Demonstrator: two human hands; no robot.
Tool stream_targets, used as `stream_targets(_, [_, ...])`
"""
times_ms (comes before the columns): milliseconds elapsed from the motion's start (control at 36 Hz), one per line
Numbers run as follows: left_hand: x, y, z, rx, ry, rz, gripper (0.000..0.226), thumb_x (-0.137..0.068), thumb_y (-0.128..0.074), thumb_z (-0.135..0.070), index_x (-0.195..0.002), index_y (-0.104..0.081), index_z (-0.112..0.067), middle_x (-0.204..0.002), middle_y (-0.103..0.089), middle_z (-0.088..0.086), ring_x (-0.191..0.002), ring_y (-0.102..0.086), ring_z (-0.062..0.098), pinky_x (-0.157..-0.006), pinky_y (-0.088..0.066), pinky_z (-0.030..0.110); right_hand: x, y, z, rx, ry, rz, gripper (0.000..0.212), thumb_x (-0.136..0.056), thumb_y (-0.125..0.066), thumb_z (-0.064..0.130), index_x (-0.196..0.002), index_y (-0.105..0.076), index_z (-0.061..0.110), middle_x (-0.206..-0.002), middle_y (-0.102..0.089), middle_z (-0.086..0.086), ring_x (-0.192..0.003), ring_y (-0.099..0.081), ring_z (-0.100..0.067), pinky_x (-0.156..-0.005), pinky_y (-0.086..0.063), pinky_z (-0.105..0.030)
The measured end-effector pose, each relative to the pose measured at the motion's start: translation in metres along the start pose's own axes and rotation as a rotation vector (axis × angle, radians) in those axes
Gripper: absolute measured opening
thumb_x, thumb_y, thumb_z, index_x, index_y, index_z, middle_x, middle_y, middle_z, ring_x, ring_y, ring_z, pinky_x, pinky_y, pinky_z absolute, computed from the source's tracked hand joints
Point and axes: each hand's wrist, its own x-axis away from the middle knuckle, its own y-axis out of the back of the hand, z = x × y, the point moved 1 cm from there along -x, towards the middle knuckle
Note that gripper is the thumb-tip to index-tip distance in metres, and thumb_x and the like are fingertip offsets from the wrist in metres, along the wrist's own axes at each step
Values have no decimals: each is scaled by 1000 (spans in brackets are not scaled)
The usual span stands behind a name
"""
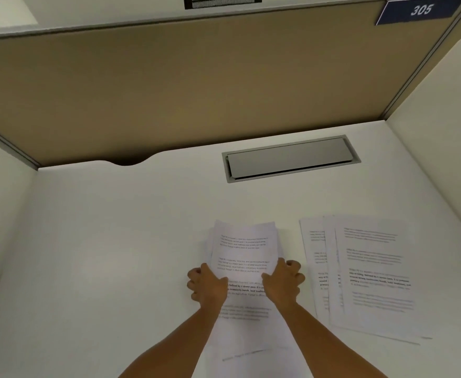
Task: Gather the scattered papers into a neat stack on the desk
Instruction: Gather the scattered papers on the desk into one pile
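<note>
Fingers point(196, 282) of both hands are curled shut on a bundle of papers point(244, 255) at mid-worktop, left hand point(206, 286) on its left edge, right hand point(283, 282) on its right edge, sheets tilted up w/ top corners uneven. More sheets point(371, 271) lie fanned flat just to the right, apart from the bundle. Paper looks light, floppy, prob. slippery sheet-on-sheet; best held by both long edges, then tapped square on the worktop point(101, 255). Only container-like thing is the grey cable hatch point(290, 158) at the back, lid down, contents not visible.
</note>
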Motion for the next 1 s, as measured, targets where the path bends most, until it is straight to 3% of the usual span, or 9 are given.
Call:
stream_targets(194, [-3,-2,4,194,-69,36,52,-82,-76,-11,-125,-48,0,-132,-39,19,-109,-59,34,-95,-56,41,-5,3,-3,-59,51,33,57,-87,-73,20,-133,-40,9,-138,-33,-18,-113,-51,-38,-94,-51,-40])
stream_targets(278, [-2,-2,4,225,-83,55,58,-83,-75,-12,-131,-44,-4,-126,-53,17,-110,-61,33,-89,-58,41,-4,3,-3,-126,85,67,55,-85,-72,9,-128,-38,6,-133,-34,-20,-86,-58,-27,-80,-60,-34])
stream_targets(389, [-1,3,9,303,-110,95,43,-83,-73,-7,-117,-46,-9,-115,-67,14,-88,-64,24,-77,-61,38,0,4,-4,-159,96,113,59,-86,-70,6,-130,-32,7,-129,-36,-18,-62,-46,-13,-59,-50,-26])
stream_targets(500, [6,13,9,351,-109,114,44,-86,-68,-1,-108,-32,-15,-109,-63,13,-85,-65,26,-75,-62,39,3,9,-6,-336,72,153,65,-84,-70,-1,-132,-28,11,-124,-53,-18,-79,-60,-21,-61,-59,-32])
stream_targets(611, [17,22,8,482,-63,187,61,-85,-68,3,-125,-27,-16,-109,-56,9,-93,-65,29,-81,-61,41,6,11,-9,-610,-62,311,86,-84,-73,-2,-147,-14,8,-127,-57,-16,-79,-60,-15,-63,-56,-29])
stream_targets(722, [28,31,11,567,-95,296,43,-80,-70,8,-119,-59,-6,-108,-69,9,-96,-70,31,-81,-62,43,8,15,-20,-716,-136,391,79,-80,-80,0,-146,-36,-5,-137,-56,-22,-117,-59,-33,-102,-50,-42])
stream_targets(806, [41,44,14,623,-151,343,31,-81,-70,9,-102,-72,-14,-100,-75,8,-89,-73,27,-76,-63,40,20,27,-31,-809,-140,398,57,-79,-81,-1,-129,-57,-12,-112,-69,-17,-89,-65,-27,-90,-52,-37])
stream_targets(917, [50,59,15,662,-228,371,32,-84,-70,8,-106,-72,-15,-96,-75,2,-88,-73,23,-63,-61,28,29,40,-39,-877,-179,435,71,-79,-83,6,-139,-49,-9,-135,-59,-24,-121,-59,-38,-107,-46,-54])
stream_targets(1000, [50,67,18,682,-229,352,31,-85,-69,7,-96,-73,-22,-95,-76,2,-87,-74,25,-61,-62,29,35,44,-41,-925,-129,523,58,-80,-80,2,-133,-57,-6,-128,-66,-25,-113,-65,-40,-100,-51,-59])
